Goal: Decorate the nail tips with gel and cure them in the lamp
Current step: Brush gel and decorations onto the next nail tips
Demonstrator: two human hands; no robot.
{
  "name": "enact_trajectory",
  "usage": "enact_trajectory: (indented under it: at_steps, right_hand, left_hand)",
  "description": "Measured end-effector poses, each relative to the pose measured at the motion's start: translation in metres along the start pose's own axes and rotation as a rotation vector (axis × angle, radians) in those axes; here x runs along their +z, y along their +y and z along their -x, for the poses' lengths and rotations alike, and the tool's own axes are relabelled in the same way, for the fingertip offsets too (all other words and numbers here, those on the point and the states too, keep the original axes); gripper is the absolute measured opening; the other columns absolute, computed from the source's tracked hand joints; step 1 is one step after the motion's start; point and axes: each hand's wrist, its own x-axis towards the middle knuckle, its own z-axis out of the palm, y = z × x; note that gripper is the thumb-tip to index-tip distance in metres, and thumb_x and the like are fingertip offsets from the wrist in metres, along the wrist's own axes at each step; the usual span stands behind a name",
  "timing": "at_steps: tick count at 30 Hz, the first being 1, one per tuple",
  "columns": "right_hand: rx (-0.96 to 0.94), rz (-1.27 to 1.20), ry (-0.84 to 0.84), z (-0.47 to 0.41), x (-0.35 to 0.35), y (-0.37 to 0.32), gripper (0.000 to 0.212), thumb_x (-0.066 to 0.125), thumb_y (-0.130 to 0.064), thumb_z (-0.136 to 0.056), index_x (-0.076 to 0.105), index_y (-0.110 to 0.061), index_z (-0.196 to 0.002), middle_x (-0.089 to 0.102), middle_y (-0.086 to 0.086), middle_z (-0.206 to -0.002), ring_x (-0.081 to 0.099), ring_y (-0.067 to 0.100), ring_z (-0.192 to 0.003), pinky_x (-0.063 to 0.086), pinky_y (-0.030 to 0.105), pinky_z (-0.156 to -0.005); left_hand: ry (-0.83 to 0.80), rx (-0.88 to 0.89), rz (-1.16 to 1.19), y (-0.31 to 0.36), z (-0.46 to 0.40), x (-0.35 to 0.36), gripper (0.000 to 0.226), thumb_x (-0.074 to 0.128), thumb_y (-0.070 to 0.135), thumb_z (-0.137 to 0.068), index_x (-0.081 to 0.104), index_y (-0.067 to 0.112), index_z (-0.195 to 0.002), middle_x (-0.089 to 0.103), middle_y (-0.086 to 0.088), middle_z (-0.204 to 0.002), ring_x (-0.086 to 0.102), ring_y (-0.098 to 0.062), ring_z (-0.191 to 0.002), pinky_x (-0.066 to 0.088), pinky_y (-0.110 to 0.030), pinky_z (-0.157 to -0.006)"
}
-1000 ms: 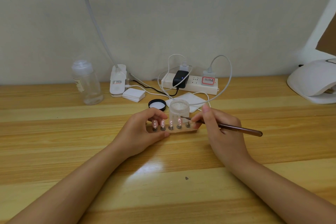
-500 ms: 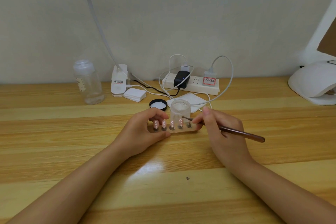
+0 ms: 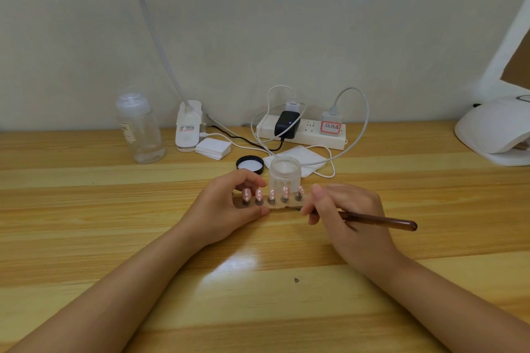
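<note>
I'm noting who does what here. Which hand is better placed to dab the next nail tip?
The right hand: it grips the brush beside the nail tips. The left hand holds their stand.

The nail tips [image 3: 259, 194] are pink with white dots. The brush [image 3: 378, 221] is dark brown. The tabletop [image 3: 86, 209] has yellow-brown wood stripes. The lamp [image 3: 493, 129] is white.

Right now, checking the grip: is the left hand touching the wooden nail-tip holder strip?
Touching: the head view shows the left hand gripping the wooden holder strip at its left end.
</note>
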Motion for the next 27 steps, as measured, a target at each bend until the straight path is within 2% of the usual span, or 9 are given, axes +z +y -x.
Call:
enact_trajectory:
  at_steps: [5,8,11,13,14,16,20,23,27]
  right_hand:
    - [0.106,-0.124,0.085,-0.006,-0.008,0.000,0.020,0.050,-0.033,-0.087,0.063,-0.022,-0.076,0.065,-0.002,-0.068,0.061,0.011,-0.067,0.049,0.027,-0.062]
    - [0.220,-0.165,0.088,-0.009,-0.012,0.006,0.009,0.051,-0.031,-0.090,0.059,-0.027,-0.088,0.069,-0.011,-0.081,0.062,0.008,-0.069,0.050,0.023,-0.066]
    - [0.242,-0.131,0.021,-0.011,-0.012,0.012,0.012,0.045,-0.029,-0.091,0.057,-0.034,-0.092,0.070,-0.013,-0.083,0.062,0.005,-0.073,0.047,0.016,-0.070]
    - [0.236,-0.100,-0.044,-0.011,-0.012,0.015,0.012,0.057,-0.024,-0.089,0.055,-0.035,-0.091,0.069,-0.009,-0.085,0.061,0.004,-0.079,0.044,0.011,-0.075]
    - [0.230,-0.067,-0.074,-0.011,-0.011,0.017,0.023,0.065,-0.017,-0.086,0.053,-0.036,-0.091,0.068,-0.009,-0.086,0.059,0.003,-0.081,0.042,0.010,-0.076]
    - [0.242,-0.010,-0.150,-0.011,-0.009,0.020,0.038,0.073,-0.010,-0.077,0.049,-0.037,-0.088,0.065,-0.012,-0.086,0.056,0.003,-0.081,0.041,0.011,-0.077]
    - [0.298,0.005,-0.298,-0.011,-0.007,0.026,0.037,0.075,-0.012,-0.074,0.047,-0.036,-0.083,0.062,-0.013,-0.085,0.055,0.000,-0.081,0.043,0.016,-0.076]
    - [0.290,-0.003,-0.300,-0.013,-0.005,0.029,0.034,0.073,-0.012,-0.076,0.047,-0.034,-0.080,0.061,-0.009,-0.082,0.056,0.001,-0.077,0.045,0.017,-0.073]
    - [0.275,0.010,-0.276,-0.014,-0.002,0.031,0.034,0.073,-0.013,-0.077,0.048,-0.035,-0.076,0.058,-0.012,-0.074,0.055,0.001,-0.071,0.042,0.011,-0.065]
  left_hand:
    - [0.011,-0.005,0.026,0.000,0.000,0.000,0.037,0.079,0.015,-0.068,0.057,0.036,-0.089,0.060,0.009,-0.080,0.055,0.005,-0.081,0.039,-0.004,-0.073]
    - [0.006,-0.003,0.030,0.001,0.001,-0.001,0.036,0.078,0.015,-0.069,0.058,0.035,-0.090,0.062,0.004,-0.082,0.056,0.002,-0.083,0.039,-0.003,-0.073]
    - [0.002,-0.008,0.033,0.001,0.001,-0.002,0.036,0.078,0.015,-0.069,0.058,0.034,-0.091,0.064,0.001,-0.087,0.056,0.002,-0.085,0.039,-0.004,-0.073]
    - [-0.005,-0.010,0.030,0.001,0.000,-0.002,0.035,0.078,0.016,-0.069,0.058,0.033,-0.092,0.064,-0.001,-0.087,0.056,0.000,-0.084,0.040,-0.005,-0.074]
    - [-0.006,-0.010,0.031,0.001,0.000,-0.002,0.034,0.078,0.015,-0.069,0.058,0.033,-0.092,0.064,-0.002,-0.087,0.056,0.000,-0.084,0.040,-0.006,-0.074]
    - [-0.004,-0.010,0.027,0.001,0.000,-0.002,0.034,0.078,0.015,-0.069,0.059,0.032,-0.092,0.064,-0.003,-0.087,0.056,-0.001,-0.083,0.040,-0.006,-0.074]
    - [-0.004,0.001,0.027,0.001,0.000,-0.002,0.034,0.078,0.015,-0.069,0.058,0.032,-0.091,0.064,-0.002,-0.087,0.056,0.000,-0.083,0.040,-0.006,-0.074]
    - [-0.004,0.009,0.028,0.001,0.000,-0.001,0.035,0.078,0.015,-0.069,0.058,0.033,-0.092,0.064,0.000,-0.087,0.056,0.000,-0.084,0.040,-0.005,-0.075]
    - [-0.004,0.024,0.024,0.001,0.001,-0.001,0.036,0.078,0.015,-0.069,0.057,0.035,-0.090,0.061,0.004,-0.082,0.056,0.000,-0.081,0.040,-0.006,-0.076]
